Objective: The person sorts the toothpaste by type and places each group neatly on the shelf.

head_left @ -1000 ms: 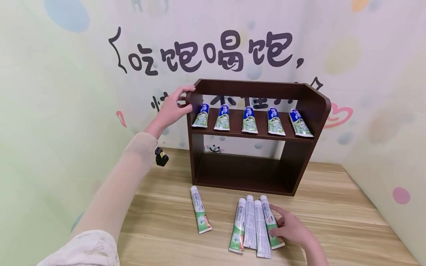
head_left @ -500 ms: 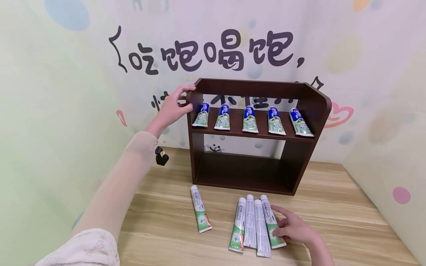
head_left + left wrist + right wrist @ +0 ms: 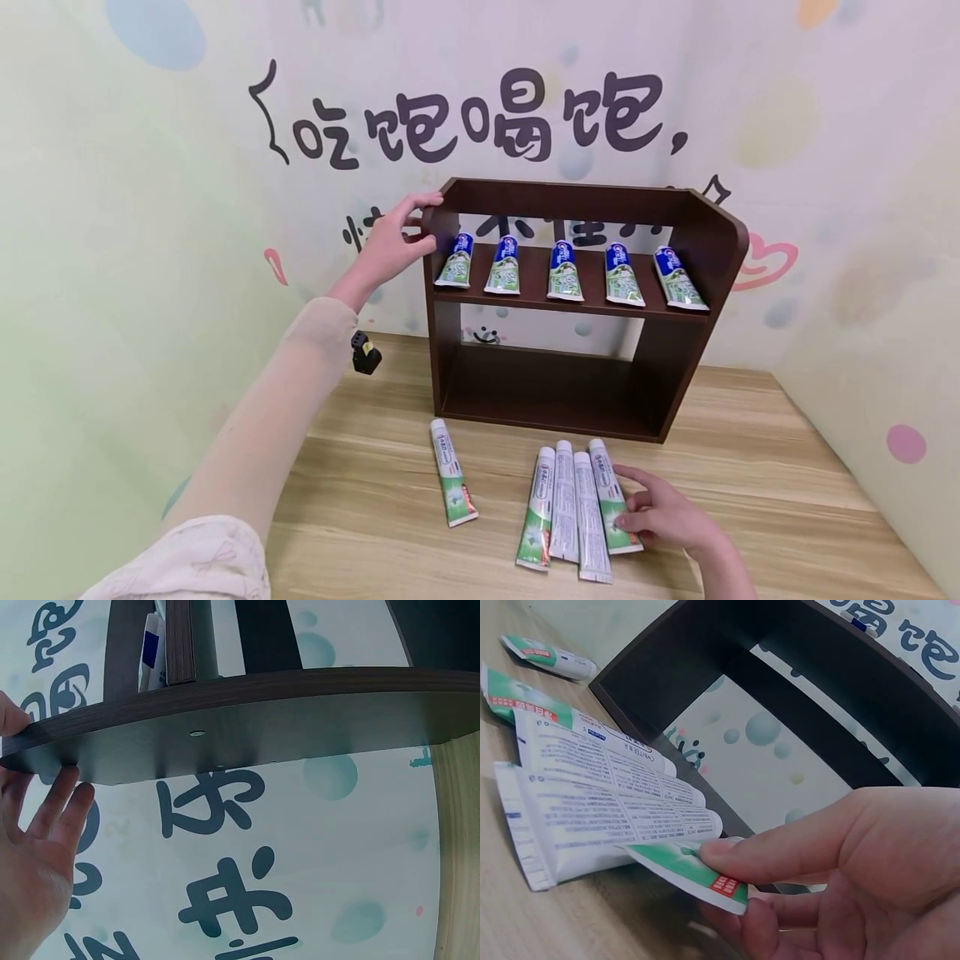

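Note:
My left hand (image 3: 390,244) grips the upper left side panel of a dark brown two-tier shelf (image 3: 570,197). In the left wrist view its thumb and fingers lie on opposite faces of that panel (image 3: 247,724). Down on the table, my right hand (image 3: 663,512) pinches the rightmost white and green toothpaste tube (image 3: 609,496) near its flat end. The right wrist view has the thumb on top of this tube (image 3: 676,864) and fingers at its far edge. Close beside it lie two tubes with printed text upward (image 3: 591,517) and a green-fronted tube (image 3: 537,508).
Several blue and green toothpaste tubes (image 3: 563,271) lie in a row on the upper tier. One more white and green tube (image 3: 453,472) lies apart on the wooden table (image 3: 367,517). A small black object (image 3: 365,353) stands left of the shelf. Patterned walls enclose the table.
Over the past second my right hand shifts slightly right, and the pinched tube's lower end moves a little with it. My left hand stays on the shelf.

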A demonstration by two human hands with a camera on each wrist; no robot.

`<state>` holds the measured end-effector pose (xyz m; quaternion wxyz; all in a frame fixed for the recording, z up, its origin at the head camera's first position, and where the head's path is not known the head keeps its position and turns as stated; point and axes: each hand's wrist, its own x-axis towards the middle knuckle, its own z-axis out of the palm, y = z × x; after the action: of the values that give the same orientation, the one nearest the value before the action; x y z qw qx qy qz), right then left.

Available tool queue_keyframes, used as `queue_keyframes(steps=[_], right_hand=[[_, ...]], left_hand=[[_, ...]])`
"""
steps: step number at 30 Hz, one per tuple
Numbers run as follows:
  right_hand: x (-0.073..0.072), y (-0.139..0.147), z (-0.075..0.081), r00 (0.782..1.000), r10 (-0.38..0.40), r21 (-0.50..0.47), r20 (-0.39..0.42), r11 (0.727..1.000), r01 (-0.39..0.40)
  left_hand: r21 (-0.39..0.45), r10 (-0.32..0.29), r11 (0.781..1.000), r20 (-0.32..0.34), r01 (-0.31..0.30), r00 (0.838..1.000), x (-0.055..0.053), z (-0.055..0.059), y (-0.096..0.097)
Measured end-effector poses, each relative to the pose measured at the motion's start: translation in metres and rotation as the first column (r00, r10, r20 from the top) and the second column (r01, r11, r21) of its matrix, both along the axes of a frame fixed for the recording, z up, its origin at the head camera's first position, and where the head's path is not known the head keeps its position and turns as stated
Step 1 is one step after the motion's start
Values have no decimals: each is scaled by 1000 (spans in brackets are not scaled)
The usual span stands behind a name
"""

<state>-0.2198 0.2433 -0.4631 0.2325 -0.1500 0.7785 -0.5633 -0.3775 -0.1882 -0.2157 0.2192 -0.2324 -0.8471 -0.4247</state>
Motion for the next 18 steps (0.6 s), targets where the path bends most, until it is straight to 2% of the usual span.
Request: queue_keyframes(steps=[9, 11, 15, 18], right_hand=[[-4, -3, 9, 999, -35, 7, 4, 999, 35], [-6, -4, 12, 999, -47, 14, 8, 999, 46], [-11, -7, 16, 999, -47, 18, -3, 999, 47], [-16, -11, 19, 999, -41, 18, -23, 999, 42]], left_hand=[[18, -8, 1000, 18, 8, 1000, 1, 1, 1], [20, -9, 1000, 27, 8, 1000, 6, 4, 3], [15, -9, 1000, 41, 9, 999, 24, 12, 9], [3, -10, 1000, 39, 10, 999, 31, 15, 11]])
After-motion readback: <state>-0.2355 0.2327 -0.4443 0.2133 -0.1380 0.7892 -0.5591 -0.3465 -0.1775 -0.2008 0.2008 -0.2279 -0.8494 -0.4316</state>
